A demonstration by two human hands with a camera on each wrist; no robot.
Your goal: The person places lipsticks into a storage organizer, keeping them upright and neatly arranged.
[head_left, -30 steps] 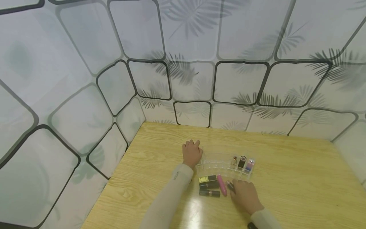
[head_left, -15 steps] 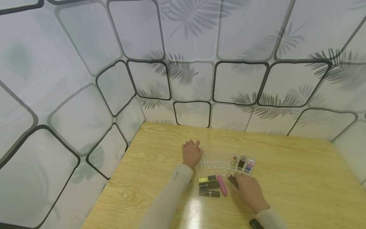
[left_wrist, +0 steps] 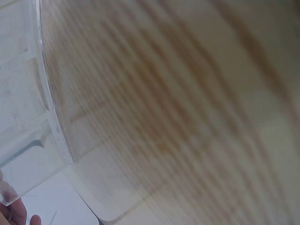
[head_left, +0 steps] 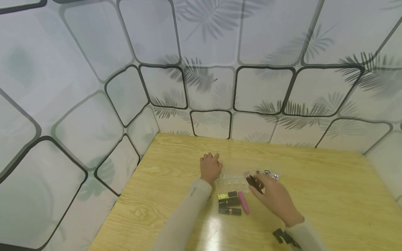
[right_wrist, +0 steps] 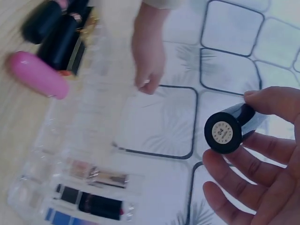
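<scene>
My right hand (head_left: 276,197) pinches a dark lipstick tube with a clear end (head_left: 253,183) between thumb and fingers, tilted above the clear compartmented organizer (head_left: 233,180). In the right wrist view the black round base of the lipstick (right_wrist: 224,132) faces the camera, a pale label on it. At the organizer's left end my left hand (head_left: 210,168) holds its edge; in the left wrist view its fingertips (left_wrist: 18,212) touch the clear corner. Several cosmetics stand in the right compartments, including a dark lipstick (right_wrist: 101,205), partly hidden by my right hand in the head view.
In front of the organizer lie a pink tube (head_left: 243,202), a gold-and-black case (head_left: 228,195) and two black tubes, the nearest one (head_left: 230,211) lying apart. The wooden table (head_left: 333,195) meets a patterned wall (head_left: 210,87) behind and at the left.
My right hand has lifted the lipstick from beside the pink tube, moving it up and away over the organizer, and its clear end now points away. My left hand stays put.
</scene>
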